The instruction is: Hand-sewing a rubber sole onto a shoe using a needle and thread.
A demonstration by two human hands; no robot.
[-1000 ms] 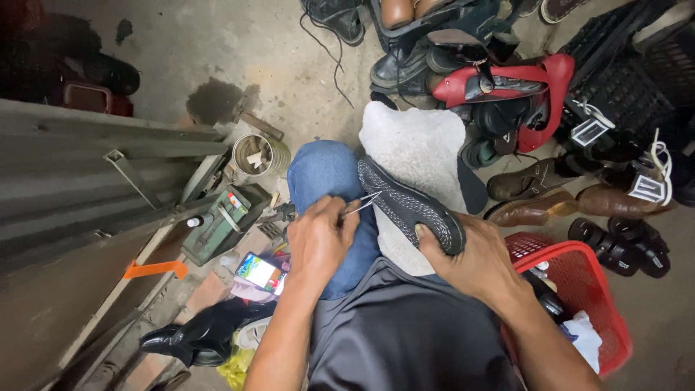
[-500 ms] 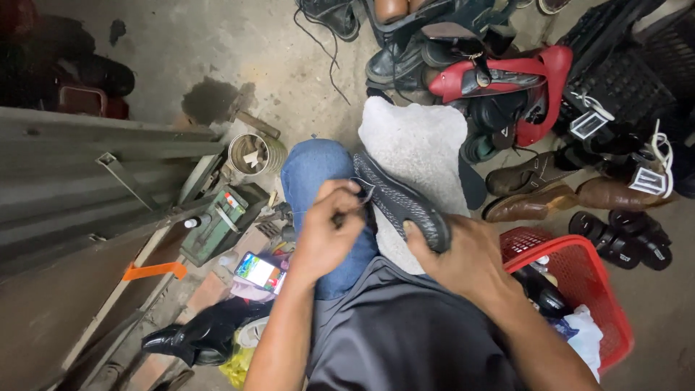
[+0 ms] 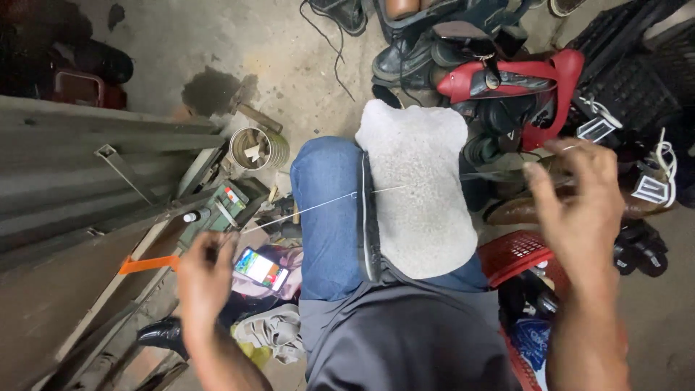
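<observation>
Thread [image 3: 318,205] is drawn taut through shoe [image 3: 369,217], pinched by left hand [image 3: 206,279]; right hand [image 3: 579,203] fingers loosely spread; stitching judged mid-way.

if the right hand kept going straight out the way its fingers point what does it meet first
The right hand has its fingers pointing up and slightly left, toward the shoe pile. Probably first the red shoe among the dark shoes, though depth is unclear; it may pass above them.

Blue jeans on the knee [image 3: 329,217], a dark grey shirt [image 3: 405,340], forearms bare of sleeves
</observation>
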